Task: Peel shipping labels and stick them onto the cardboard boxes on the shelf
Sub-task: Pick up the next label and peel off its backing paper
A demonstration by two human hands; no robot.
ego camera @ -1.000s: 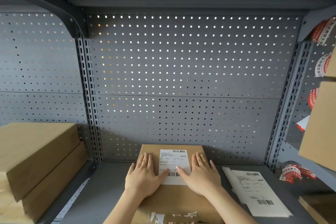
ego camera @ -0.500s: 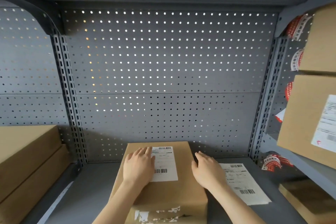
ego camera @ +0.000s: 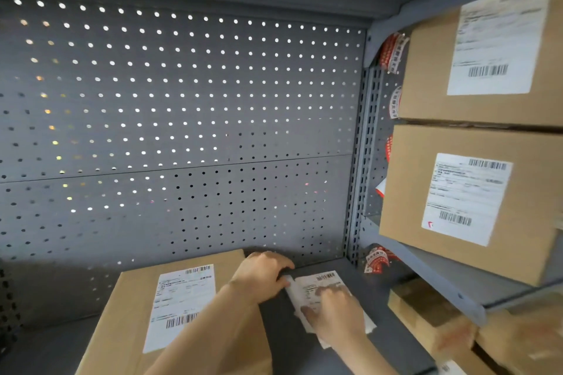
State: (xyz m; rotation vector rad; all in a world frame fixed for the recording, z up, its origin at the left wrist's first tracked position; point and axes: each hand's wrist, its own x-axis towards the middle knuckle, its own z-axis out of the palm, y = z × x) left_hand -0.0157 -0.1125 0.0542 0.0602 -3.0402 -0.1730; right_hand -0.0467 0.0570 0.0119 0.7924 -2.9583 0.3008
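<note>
A cardboard box lies on the grey shelf at the lower left, with a white shipping label stuck flat on its top. To its right a loose label sheet rests on the shelf. My left hand reaches across the box's far right corner, fingers curled, thumb and fingertips on the sheet's upper left corner. My right hand lies flat on the sheet with fingers spread, covering its lower half. The image is blurred around both hands.
A grey pegboard forms the back wall. On the right, two labelled boxes are stacked on a higher shelf. Red-and-white tape pieces hang by the upright. More cardboard boxes sit at the lower right.
My view has swung right. Both hands left the labelled box's top: the right hand moved onto the loose label sheet, and the left hand crossed over to the sheet's corner.
</note>
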